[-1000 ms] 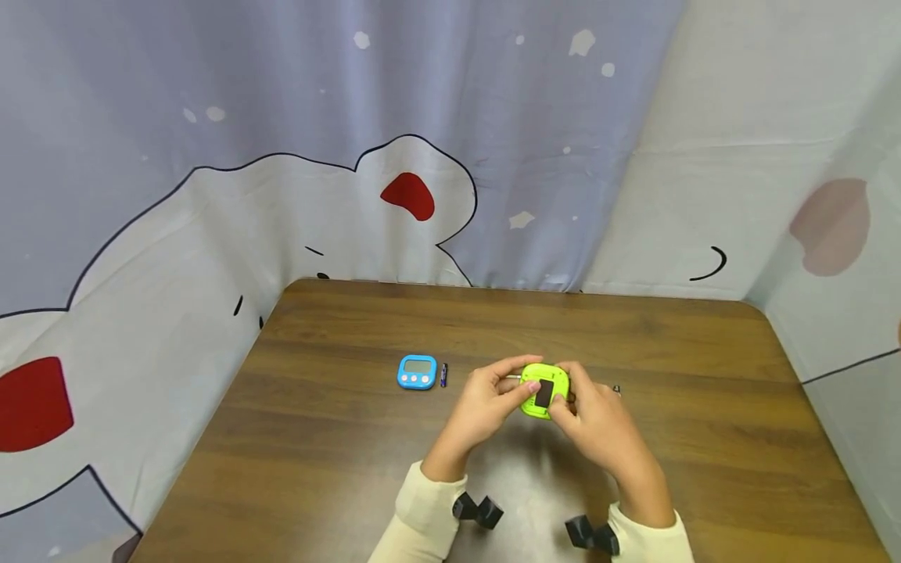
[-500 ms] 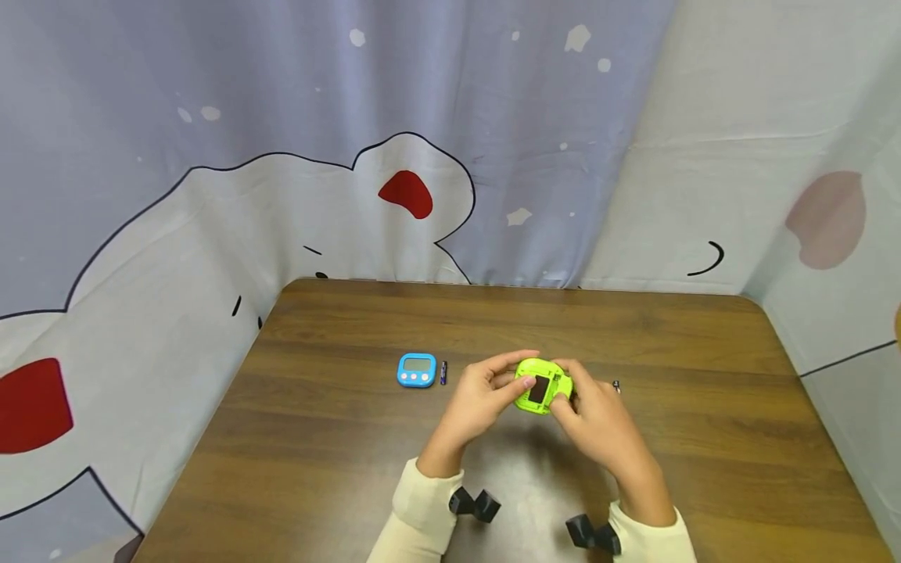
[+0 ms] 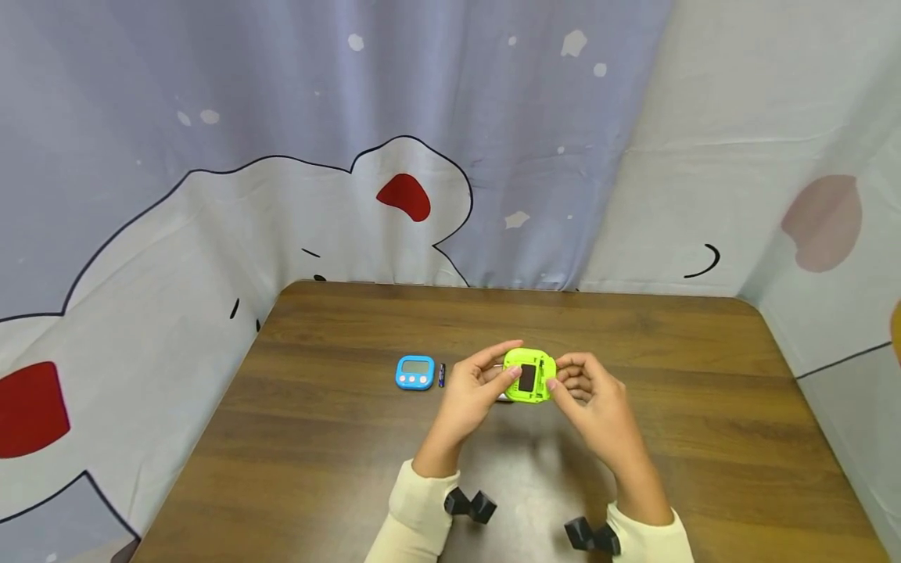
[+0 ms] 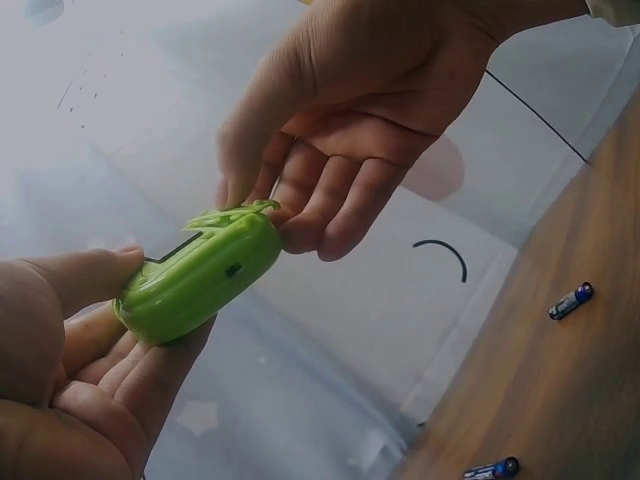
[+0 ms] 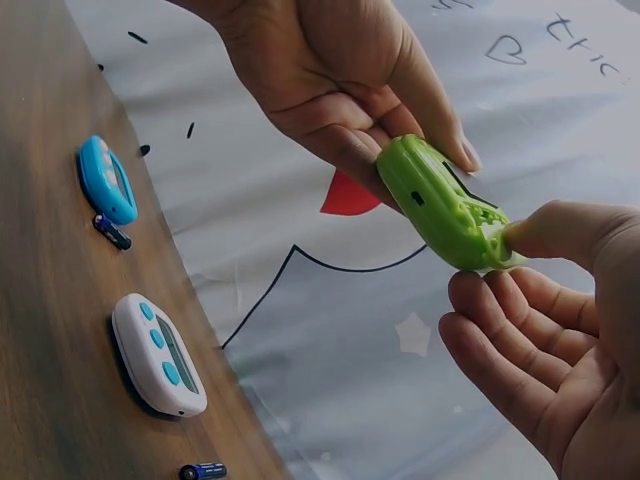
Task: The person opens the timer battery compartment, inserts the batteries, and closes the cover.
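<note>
My left hand (image 3: 470, 399) holds a lime-green digital timer (image 3: 514, 392) above the table, its back turned up with a dark rectangular pad (image 3: 526, 378) showing. The left thumb lies on that back, fingers underneath. My right hand (image 3: 594, 407) pinches the battery cover at the timer's right end between thumb and fingers. In the left wrist view, a thin green battery cover (image 4: 232, 213) stands raised from the timer's body (image 4: 200, 280). The right wrist view shows the right thumb at the battery compartment (image 5: 485, 222), the other fingers loosely curled below.
A blue timer (image 3: 415, 373) lies on the wooden table (image 3: 317, 438) with a small battery (image 3: 442, 375) beside it. A white timer (image 5: 158, 355) lies closer, mostly hidden in the head view, with another battery (image 5: 204, 471) nearby. One more battery (image 4: 571, 301) lies farther right.
Both hands have moved slightly left and up with the green timer. The battery cover has shifted right and lifted, uncovering slots in the back. The right fingers have drawn outward to the timer's edge.
</note>
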A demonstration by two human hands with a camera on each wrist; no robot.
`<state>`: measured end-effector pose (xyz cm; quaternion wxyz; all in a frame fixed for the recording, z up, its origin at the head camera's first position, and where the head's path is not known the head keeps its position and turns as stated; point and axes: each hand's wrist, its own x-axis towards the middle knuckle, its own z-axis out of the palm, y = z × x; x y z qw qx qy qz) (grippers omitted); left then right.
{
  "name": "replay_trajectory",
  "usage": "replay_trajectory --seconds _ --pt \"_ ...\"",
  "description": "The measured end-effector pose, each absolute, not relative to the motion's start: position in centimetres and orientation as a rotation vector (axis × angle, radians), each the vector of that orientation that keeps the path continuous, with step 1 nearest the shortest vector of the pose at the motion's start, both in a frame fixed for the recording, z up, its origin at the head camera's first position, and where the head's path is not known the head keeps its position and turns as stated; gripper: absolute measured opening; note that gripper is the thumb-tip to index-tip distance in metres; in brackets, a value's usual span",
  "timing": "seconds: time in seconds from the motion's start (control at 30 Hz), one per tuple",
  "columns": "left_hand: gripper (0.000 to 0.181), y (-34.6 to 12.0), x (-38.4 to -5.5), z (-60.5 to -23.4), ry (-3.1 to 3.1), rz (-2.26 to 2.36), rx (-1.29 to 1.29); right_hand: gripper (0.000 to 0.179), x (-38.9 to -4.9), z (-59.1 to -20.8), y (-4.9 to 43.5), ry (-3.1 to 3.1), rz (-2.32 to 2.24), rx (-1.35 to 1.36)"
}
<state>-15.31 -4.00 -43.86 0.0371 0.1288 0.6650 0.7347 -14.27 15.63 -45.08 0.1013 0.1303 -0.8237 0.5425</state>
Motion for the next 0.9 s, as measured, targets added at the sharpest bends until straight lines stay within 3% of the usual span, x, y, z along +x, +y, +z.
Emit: replay_trajectory --seconds 0.9 --pt "0.036 -3.8 -15.0 -43.7 2.007 2.222 0.414 0.018 -13.3 -46.3 16.5 -2.309 1.929 0.332"
